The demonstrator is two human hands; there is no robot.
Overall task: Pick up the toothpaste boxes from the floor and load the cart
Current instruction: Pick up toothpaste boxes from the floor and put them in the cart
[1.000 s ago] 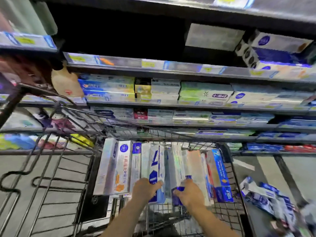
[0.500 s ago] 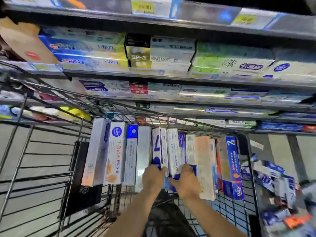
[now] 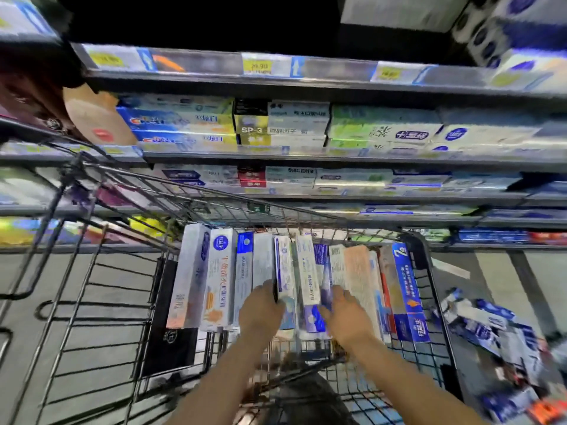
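Both hands in the cart (image 3: 429,305), down at the near ends of a row of toothpaste boxes (image 3: 285,277) standing side by side on their long edges across the wire basket. Left hand (image 3: 260,311) has its fingers curled against the near end of a white and blue box (image 3: 283,271) in the middle of the row, thumb side pressed to it; looks like a loose grip on that box but fingertips are hidden behind it, so can't tell for certain. Right hand (image 3: 345,317) lies flat, fingers spread and open, resting on the faces of the boxes just right of centre, touching a box with a purple end (image 3: 313,320) and a pale orange box (image 3: 357,271). Far right of the row: a blue box with a large 7 (image 3: 408,289) against the cart's right wall. Far left: a grey-white box (image 3: 190,277), then a white one with orange print (image 3: 218,280). A black box (image 3: 168,345) sits in the cart just left of the row. More toothpaste boxes still in a loose pile on the floor (image 3: 494,329) to the right of the cart, blurred. Store shelves (image 3: 306,81) stocked with toothpaste behind the cart.
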